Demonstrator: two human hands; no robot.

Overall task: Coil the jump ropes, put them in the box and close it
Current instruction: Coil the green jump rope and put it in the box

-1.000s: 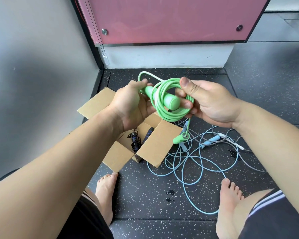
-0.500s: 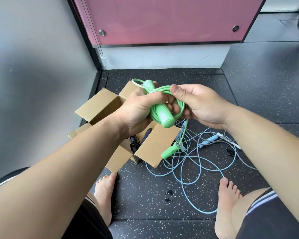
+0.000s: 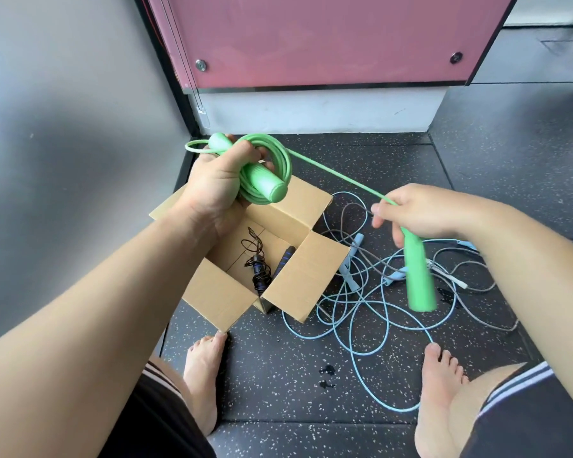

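My left hand (image 3: 217, 186) grips the coiled green jump rope (image 3: 272, 166) together with one green handle, above the far flap of the open cardboard box (image 3: 298, 276). A straight length of green rope runs from the coil to my right hand (image 3: 420, 214), which holds the rope end; the second green handle (image 3: 419, 276) hangs below it. A coiled black rope with blue-black handles (image 3: 262, 267) lies inside the box. A light blue rope (image 3: 358, 322) and a grey rope (image 3: 470, 287) lie tangled on the floor right of the box.
I sit on dark speckled floor mats (image 3: 278, 375) with my bare feet (image 3: 202, 375) in front of the box. A grey wall (image 3: 63, 127) stands to the left and a pink panel (image 3: 328, 38) over a white base lies ahead.
My right hand let go of the coil, moved right and down, and pulled out the rope end with its hanging handle. My left hand now holds the coil alone.
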